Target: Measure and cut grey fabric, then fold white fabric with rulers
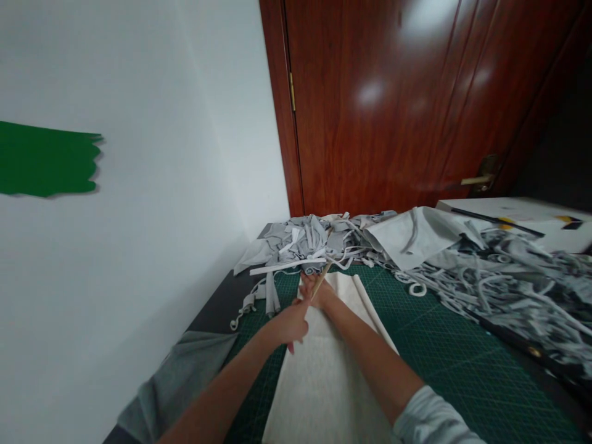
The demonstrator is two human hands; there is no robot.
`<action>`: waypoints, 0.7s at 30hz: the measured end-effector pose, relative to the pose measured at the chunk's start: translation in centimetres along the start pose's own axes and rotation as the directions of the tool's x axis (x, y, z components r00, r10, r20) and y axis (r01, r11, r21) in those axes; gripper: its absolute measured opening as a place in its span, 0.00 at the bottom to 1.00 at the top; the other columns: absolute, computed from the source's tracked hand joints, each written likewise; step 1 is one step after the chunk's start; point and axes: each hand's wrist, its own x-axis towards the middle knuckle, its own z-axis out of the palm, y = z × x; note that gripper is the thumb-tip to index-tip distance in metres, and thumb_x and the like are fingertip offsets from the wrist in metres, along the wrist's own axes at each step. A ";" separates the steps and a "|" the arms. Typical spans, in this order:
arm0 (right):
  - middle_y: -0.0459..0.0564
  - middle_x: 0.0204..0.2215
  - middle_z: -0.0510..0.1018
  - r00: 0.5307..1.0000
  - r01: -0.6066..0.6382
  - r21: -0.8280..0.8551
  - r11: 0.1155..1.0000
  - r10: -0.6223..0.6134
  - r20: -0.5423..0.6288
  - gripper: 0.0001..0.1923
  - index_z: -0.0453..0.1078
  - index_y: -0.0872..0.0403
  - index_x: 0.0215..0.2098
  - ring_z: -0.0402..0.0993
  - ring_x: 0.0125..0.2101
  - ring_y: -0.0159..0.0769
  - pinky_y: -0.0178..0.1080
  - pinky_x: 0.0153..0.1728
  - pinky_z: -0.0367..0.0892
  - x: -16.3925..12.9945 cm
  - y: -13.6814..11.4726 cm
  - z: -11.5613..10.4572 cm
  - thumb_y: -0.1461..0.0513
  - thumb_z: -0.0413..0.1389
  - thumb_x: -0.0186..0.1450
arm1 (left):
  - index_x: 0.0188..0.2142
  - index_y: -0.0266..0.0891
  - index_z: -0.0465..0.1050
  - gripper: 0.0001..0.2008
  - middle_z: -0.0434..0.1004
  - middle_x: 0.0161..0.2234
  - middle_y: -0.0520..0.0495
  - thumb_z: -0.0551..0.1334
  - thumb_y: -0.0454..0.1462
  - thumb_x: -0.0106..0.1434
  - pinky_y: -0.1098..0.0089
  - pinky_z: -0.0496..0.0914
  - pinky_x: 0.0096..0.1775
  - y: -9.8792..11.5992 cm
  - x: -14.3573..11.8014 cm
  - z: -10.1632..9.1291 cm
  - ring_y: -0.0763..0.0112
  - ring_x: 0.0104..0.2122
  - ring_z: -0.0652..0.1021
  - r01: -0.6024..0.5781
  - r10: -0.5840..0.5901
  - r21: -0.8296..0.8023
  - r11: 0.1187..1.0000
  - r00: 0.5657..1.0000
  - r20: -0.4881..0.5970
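Observation:
My left hand (287, 324) is closed around a thin tan stick (320, 281), which slants up and away past my right hand. A small pink piece (290, 348) sticks out below the left fist, in line with the stick; whether they are one thing I cannot tell. My right hand (315, 291) lies on the far end of a long cream cloth (324, 382), its fingers stretched forward and partly covered by the stick. The cloth runs toward me over a green cutting mat (444, 364), with its right edge folded or rolled.
Grey and white fabric scraps (300, 237) heap up just beyond the cloth. More strips (490, 283) pile along the right, near a white box (518, 209) and a dark strap (513, 342). Grey fabric (180, 376) lies left, beside the white wall (139, 259). A wooden door (393, 123) stands behind.

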 end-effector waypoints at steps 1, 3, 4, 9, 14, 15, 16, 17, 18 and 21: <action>0.54 0.55 0.67 1.000 0.000 -0.001 1.000 0.000 -0.004 0.19 0.64 0.53 0.55 0.67 0.51 0.44 0.54 0.50 0.64 0.1 0.1 0.1 0.56 0.54 0.67 | 0.67 0.46 0.39 0.40 0.64 0.58 0.35 0.52 0.27 0.57 0.76 0.72 0.23 0.2 -1.1 1.2 0.75 0.23 0.79 -0.002 0.001 -0.053 0.999 1.000 -0.019; 0.54 0.56 0.66 1.000 0.001 0.000 1.000 -0.001 -0.012 0.19 0.64 0.52 0.55 0.66 0.52 0.45 0.54 0.51 0.63 0.2 0.2 0.3 0.56 0.53 0.67 | 0.67 0.44 0.39 0.40 0.60 0.61 0.34 0.52 0.27 0.58 0.74 0.74 0.28 0.5 -3.2 3.6 0.71 0.28 0.80 -0.005 -0.001 -0.055 0.998 0.994 -0.111; 0.54 0.57 0.65 1.000 0.005 0.001 1.000 -0.005 -0.015 0.20 0.63 0.52 0.55 0.65 0.53 0.46 0.55 0.52 0.62 0.2 0.3 0.4 0.56 0.53 0.67 | 0.67 0.42 0.41 0.39 0.58 0.62 0.32 0.53 0.27 0.57 0.72 0.75 0.34 0.7 -4.1 4.7 0.67 0.33 0.81 0.005 -0.005 0.002 1.000 0.982 -0.188; 0.54 0.56 0.66 0.999 0.044 0.020 0.999 -0.044 -0.025 0.20 0.63 0.53 0.55 0.65 0.53 0.45 0.55 0.52 0.63 0.0 0.8 0.7 0.56 0.53 0.67 | 0.66 0.29 0.43 0.36 0.47 0.63 0.22 0.51 0.27 0.59 0.66 0.75 0.38 1.5 -7.4 7.5 0.57 0.37 0.81 0.176 -0.124 0.237 0.956 0.968 -0.219; 0.53 0.51 0.70 0.999 0.039 0.065 0.997 -0.039 0.008 0.16 0.66 0.53 0.51 0.71 0.45 0.40 0.48 0.45 0.69 0.3 1.5 0.0 0.57 0.54 0.67 | 0.66 0.29 0.47 0.36 0.50 0.62 0.22 0.50 0.24 0.57 0.65 0.76 0.33 2.1 -9.0 7.9 0.56 0.34 0.82 0.279 -0.223 0.326 0.903 0.954 -0.199; 0.52 0.50 0.71 1.000 0.024 0.073 0.997 -0.025 0.012 0.16 0.66 0.54 0.51 0.71 0.45 0.40 0.48 0.44 0.70 0.4 1.7 -0.1 0.57 0.54 0.67 | 0.65 0.29 0.47 0.37 0.50 0.62 0.22 0.51 0.23 0.56 0.65 0.76 0.33 2.1 -9.1 7.9 0.56 0.33 0.82 0.290 -0.235 0.335 0.896 0.952 -0.197; 0.52 0.49 0.71 1.000 0.005 0.079 0.997 -0.006 0.010 0.16 0.66 0.54 0.51 0.72 0.44 0.39 0.47 0.43 0.70 0.5 1.8 -0.3 0.57 0.54 0.67 | 0.65 0.28 0.47 0.37 0.50 0.61 0.21 0.50 0.22 0.55 0.64 0.76 0.33 2.1 -9.1 7.9 0.56 0.34 0.81 0.301 -0.247 0.343 0.890 0.950 -0.191; 0.52 0.49 0.72 1.000 -0.018 0.082 0.996 0.018 0.004 0.16 0.66 0.54 0.51 0.72 0.44 0.39 0.47 0.43 0.70 0.6 1.9 -0.3 0.57 0.54 0.67 | 0.65 0.28 0.47 0.36 0.50 0.61 0.20 0.50 0.22 0.55 0.64 0.76 0.33 2.1 -9.1 8.0 0.56 0.34 0.81 0.313 -0.262 0.349 0.883 0.947 -0.185; 0.52 0.49 0.72 0.999 -0.043 0.083 0.996 0.044 -0.007 0.16 0.66 0.54 0.51 0.72 0.44 0.39 0.47 0.43 0.70 0.6 1.9 -0.4 0.57 0.54 0.67 | 0.65 0.27 0.48 0.36 0.50 0.61 0.20 0.49 0.21 0.56 0.64 0.77 0.34 2.1 -9.0 8.0 0.56 0.34 0.81 0.321 -0.274 0.352 0.879 0.945 -0.178; 0.53 0.49 0.71 0.990 -0.124 0.076 0.989 0.128 -0.053 0.16 0.66 0.54 0.51 0.71 0.44 0.40 0.48 0.44 0.70 0.6 1.7 -0.2 0.57 0.54 0.67 | 0.65 0.28 0.48 0.36 0.50 0.61 0.19 0.49 0.21 0.56 0.64 0.77 0.34 2.2 -8.6 7.9 0.56 0.35 0.81 0.342 -0.296 0.348 0.873 0.938 -0.179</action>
